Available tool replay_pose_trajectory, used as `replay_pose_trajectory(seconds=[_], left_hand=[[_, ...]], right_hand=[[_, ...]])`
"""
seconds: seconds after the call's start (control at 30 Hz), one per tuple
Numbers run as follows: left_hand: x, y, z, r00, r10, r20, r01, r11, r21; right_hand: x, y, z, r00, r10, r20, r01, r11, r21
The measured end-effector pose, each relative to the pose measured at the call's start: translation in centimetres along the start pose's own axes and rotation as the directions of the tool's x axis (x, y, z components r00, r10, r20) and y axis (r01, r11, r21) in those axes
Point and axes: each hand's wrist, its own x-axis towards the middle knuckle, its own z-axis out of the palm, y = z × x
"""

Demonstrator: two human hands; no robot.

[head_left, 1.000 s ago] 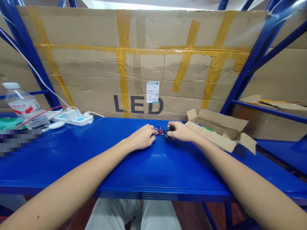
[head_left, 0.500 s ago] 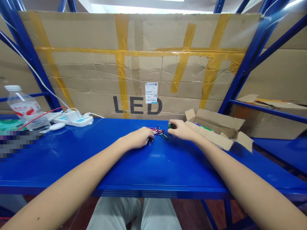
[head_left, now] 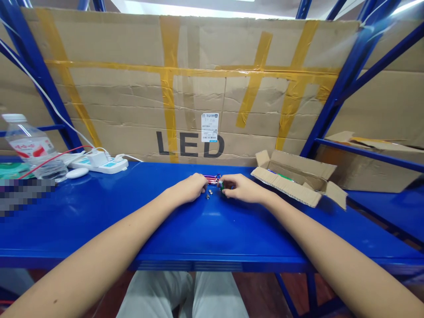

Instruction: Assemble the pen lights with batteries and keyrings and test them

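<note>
Bright overhead — detail perhaps soft

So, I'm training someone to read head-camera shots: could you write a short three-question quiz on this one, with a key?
1. True or false: small shiny pieces lie on the blue table between the left hand and the right hand.

2. Which letters show on the large cardboard behind the table: A) USB, B) LED, C) LCD?

3. Fill in: the green item is at the fingertips of the ____ hand.

Key: 1. True. 2. B. 3. Right.
</note>
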Motion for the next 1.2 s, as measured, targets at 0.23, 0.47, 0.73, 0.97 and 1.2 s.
replay_pose_trajectory(seconds=[0.23,0.47,0.73,0.97,1.2], left_hand=[[-0.8,0.6,-1.7,0.992,-0.043,0.116,0.028,0.992,0.125],[-1.1,1.8,-2.3,0.971,0.045,0.235,-0.112,0.954,0.280],[-0.5,1.0,-1.7,0.982,0.190,0.021,-0.190,0.965,0.182],[-0.2,1.8,-0.8,0.898,0.372,-0.235,-0.392,0.919,-0.043],[-0.1,2.0,0.2,0.824,0.495,-0.277,-0.511,0.859,0.016]], right_hand=[[0.1,0.4,0.4,1.000,-0.027,-0.009,0.026,0.999,-0.026],[0.2,0.8,0.5,0.999,-0.033,-0.012,0.033,0.999,-0.001],[0.2,0.8,0.7,0.999,-0.044,0.001,0.044,0.999,0.028],[0.2,0.2,0.8,0.999,-0.044,0.003,0.044,0.995,0.087],[0.2,0.0,1.0,0.995,-0.098,0.010,0.095,0.982,0.162]])
